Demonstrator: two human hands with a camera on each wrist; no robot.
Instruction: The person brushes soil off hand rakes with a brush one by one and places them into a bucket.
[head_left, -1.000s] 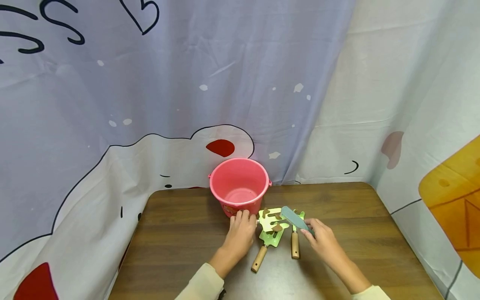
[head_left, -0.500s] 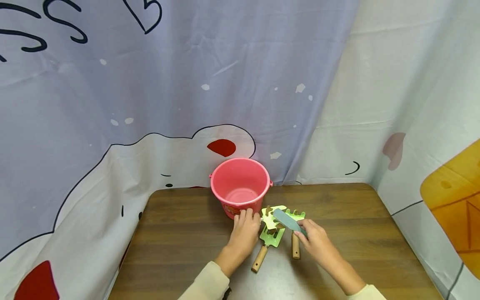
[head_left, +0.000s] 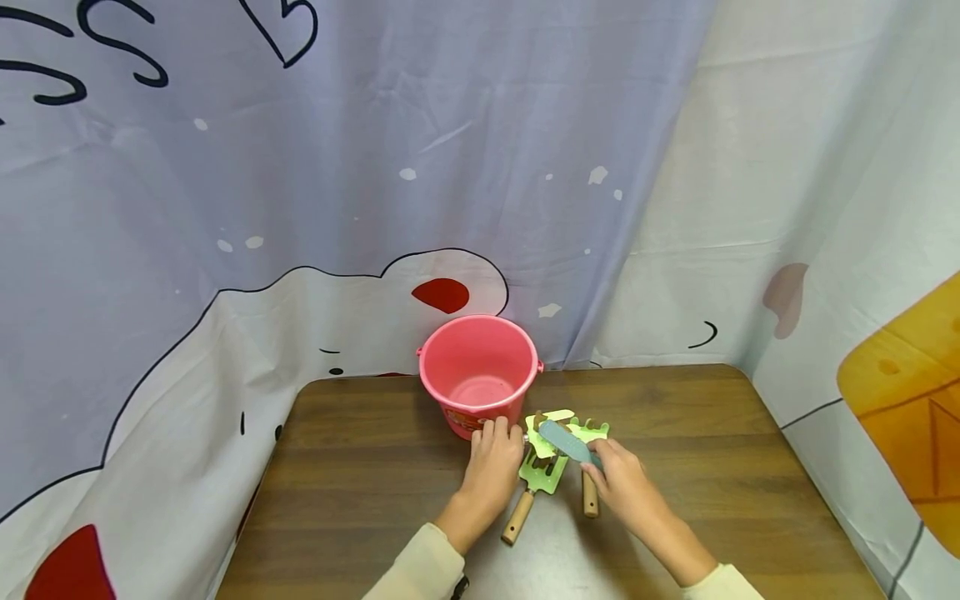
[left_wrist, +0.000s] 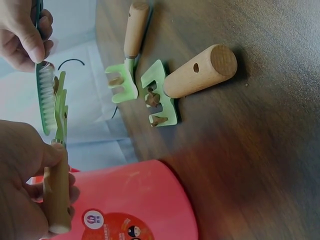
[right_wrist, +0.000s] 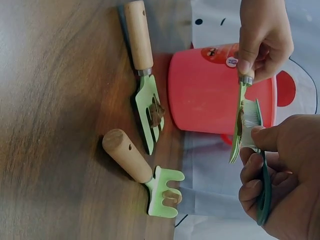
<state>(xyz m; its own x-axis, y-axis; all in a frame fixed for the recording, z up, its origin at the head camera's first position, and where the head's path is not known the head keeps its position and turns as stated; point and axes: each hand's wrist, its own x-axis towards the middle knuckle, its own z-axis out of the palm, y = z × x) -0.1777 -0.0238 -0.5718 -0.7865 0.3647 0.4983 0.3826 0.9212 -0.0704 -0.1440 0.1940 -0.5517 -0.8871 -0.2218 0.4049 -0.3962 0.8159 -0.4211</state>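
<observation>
My left hand (head_left: pixel 491 467) grips the wooden handle of a small light-green garden fork (left_wrist: pixel 61 112), which is raised off the table with brown clumps on its prongs. In my right hand (head_left: pixel 622 483) is a green brush (head_left: pixel 562 440) with white bristles. Its bristles meet the fork's clumped face in the right wrist view. Below the hands, a second green garden fork (head_left: pixel 543 473) lies on the table with brown clumps on its tines. Beside it rests a small green hand rake (right_wrist: pixel 165 192), also carrying a brown bit.
A pink bucket (head_left: pixel 476 414) stands at the back of the wooden table (head_left: pixel 337 483), just beyond my left hand. No contents show inside it. A printed cloth (head_left: pixel 360 167) hangs behind and along the sides.
The brush has shifted left across the raised fork along with my right hand. My left hand has moved slightly right, and the fork has tilted. The tools on the table stay put.
</observation>
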